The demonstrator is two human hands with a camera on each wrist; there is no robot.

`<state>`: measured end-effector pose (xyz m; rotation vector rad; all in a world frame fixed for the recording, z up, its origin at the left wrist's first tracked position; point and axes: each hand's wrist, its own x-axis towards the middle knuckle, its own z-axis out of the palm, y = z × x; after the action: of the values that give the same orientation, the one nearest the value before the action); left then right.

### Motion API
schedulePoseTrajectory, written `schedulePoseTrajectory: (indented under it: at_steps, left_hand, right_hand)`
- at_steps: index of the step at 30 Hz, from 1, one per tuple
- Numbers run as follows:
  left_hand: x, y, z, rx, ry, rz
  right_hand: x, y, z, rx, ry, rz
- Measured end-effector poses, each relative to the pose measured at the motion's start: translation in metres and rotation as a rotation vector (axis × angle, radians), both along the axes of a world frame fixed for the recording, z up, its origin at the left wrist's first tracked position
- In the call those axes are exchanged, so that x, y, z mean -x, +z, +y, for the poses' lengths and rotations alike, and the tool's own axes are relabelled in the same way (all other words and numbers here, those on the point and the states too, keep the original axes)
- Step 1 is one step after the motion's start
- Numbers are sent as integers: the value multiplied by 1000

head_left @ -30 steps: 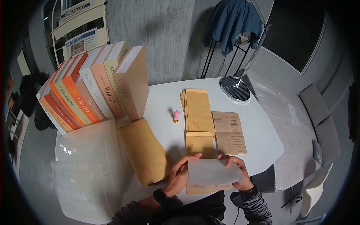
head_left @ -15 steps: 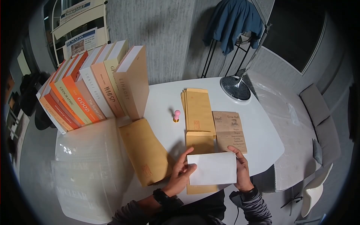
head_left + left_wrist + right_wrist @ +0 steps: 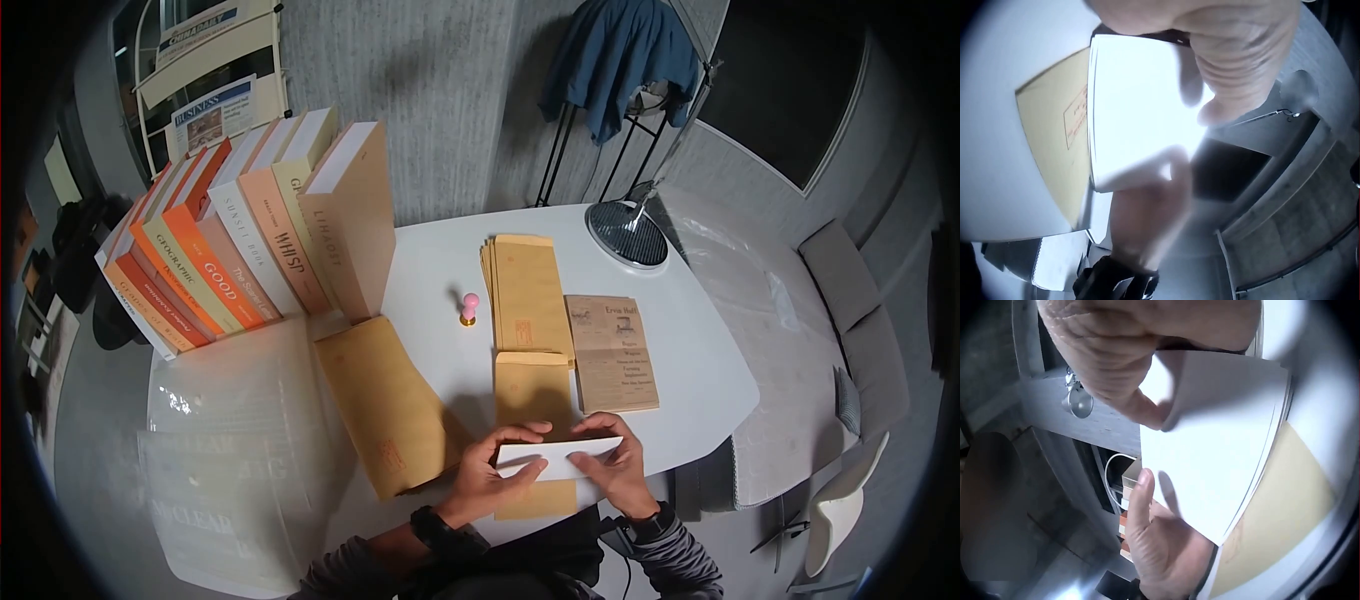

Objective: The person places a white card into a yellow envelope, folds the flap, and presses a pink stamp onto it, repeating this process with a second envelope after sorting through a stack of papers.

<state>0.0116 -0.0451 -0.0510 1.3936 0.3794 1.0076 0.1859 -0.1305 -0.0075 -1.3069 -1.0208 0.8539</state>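
Observation:
Folded white paper (image 3: pixel 545 458) is pinched between both hands near the table's front edge. My left hand (image 3: pixel 490 478) grips its left end, thumb on the near face and fingers behind. The right hand (image 3: pixel 618 470) holds the other end the same way. Several layers show along the paper's edge in the left wrist view (image 3: pixel 1135 112) and the right wrist view (image 3: pixel 1210 437). Beneath the paper lies a tan envelope (image 3: pixel 535 500); another envelope with an upper flap (image 3: pixel 533 385) extends beyond the hands.
Stacked tan envelopes (image 3: pixel 528 290) and a printed brown leaflet (image 3: pixel 612 350) lie beyond the hands. A pink-handled stamp (image 3: pixel 470 308) stands left of them. Another envelope (image 3: pixel 385 410), upright books (image 3: pixel 250 230) and clear plastic (image 3: pixel 230 450) occupy the left; a lamp base (image 3: pixel 627 236) stands back right.
The grey sheet and printed piece seen earlier between the hands no longer show; white paper faces up. It has tilted to a narrower strip, and the right hand has shifted inward, thumb on its face.

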Motion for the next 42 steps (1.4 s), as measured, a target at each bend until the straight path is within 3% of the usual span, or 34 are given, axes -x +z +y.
schedulePoseTrajectory:
  at_steps: [4, 7, 11, 14, 16, 19, 20, 25, 26, 31, 36, 42]
  left_hand:
    - [1, 2, 3, -13, 19, 45]
    - [6, -2, -3, 145, -38, 105]
    - [2, -10, -2, 84, -14, 71]
    - [3, -2, 0, 77, -31, 162]
    - [4, 0, 2, 29, -57, 221]
    - [0, -3, 0, -11, 12, 54]
    - [0, -2, 0, -29, 9, 89]
    - [3, -6, 3, -78, -18, 439]
    - [4, -9, 2, -49, -12, 406]
    - [-1, -22, -1, 128, 79, 269]
    - [-3, -20, 3, -23, 185, 138]
    - [-3, -5, 2, -178, 193, 191]
  right_hand:
    - [-5, -8, -11, 217, 0, -27]
    - [-12, -13, -12, 21, 73, 23]
    - [-12, -16, -11, -56, 94, -38]
    - [-13, -19, -13, 172, 127, -68]
    - [-14, -20, -16, 196, 128, -112]
    - [-17, -21, -14, 78, 144, -127]
    - [-18, -20, -14, 13, 148, -125]
    - [-18, -18, -13, 271, 141, -211]
    - [-17, -18, -12, 310, 127, -229]
    - [-17, -5, -14, 326, -9, -115]
    - [-16, 12, -14, 244, -173, 82]
    - [-22, 7, -13, 362, -74, 311]
